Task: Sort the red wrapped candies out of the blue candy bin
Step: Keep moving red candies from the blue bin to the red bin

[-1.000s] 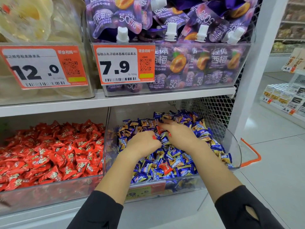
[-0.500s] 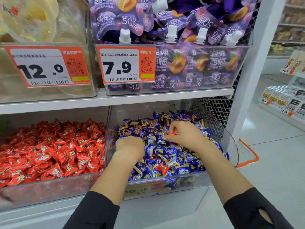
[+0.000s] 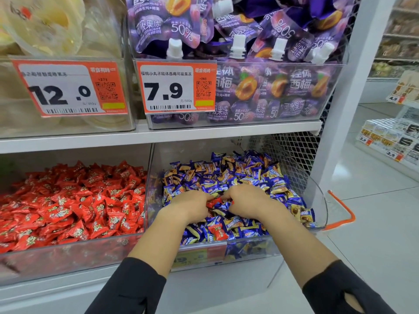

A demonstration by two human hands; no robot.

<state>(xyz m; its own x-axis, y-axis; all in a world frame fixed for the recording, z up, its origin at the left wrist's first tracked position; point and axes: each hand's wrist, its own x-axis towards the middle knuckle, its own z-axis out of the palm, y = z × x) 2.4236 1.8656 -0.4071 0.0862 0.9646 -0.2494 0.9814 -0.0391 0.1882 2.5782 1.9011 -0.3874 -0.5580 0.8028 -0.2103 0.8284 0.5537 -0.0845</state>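
A red wrapped candy (image 3: 214, 203) lies in the middle of the blue candy bin (image 3: 318, 200), in the narrow gap between the two hands. The left hand (image 3: 190, 206) has its fingers curled down over the red wrapper, and the right hand (image 3: 246, 200) meets it from the other side with fingertips bent into the pile; both appear to pinch at the red piece, though which one has it cannot be told. A second red candy (image 3: 217, 232) sits apart from them, near the front wall, among the blue candies (image 3: 238, 175).

To do the step well, the fingers should close on the twisted, crimped end of the wrapper, lifting straight up so that neighbouring blue pieces slide off and do not ride along. The glossy film is slick and crinkly, so a firm pinch is judged safer than a scoop.

The bin is clear rigid plastic with a curved right wall. Just beside it on the left, the red candy bin (image 3: 68, 252) holds a heap of matching pillow-shaped packs. Above the shelf (image 3: 158, 137) stand soft purple spouted pouches (image 3: 260, 41) with white caps.
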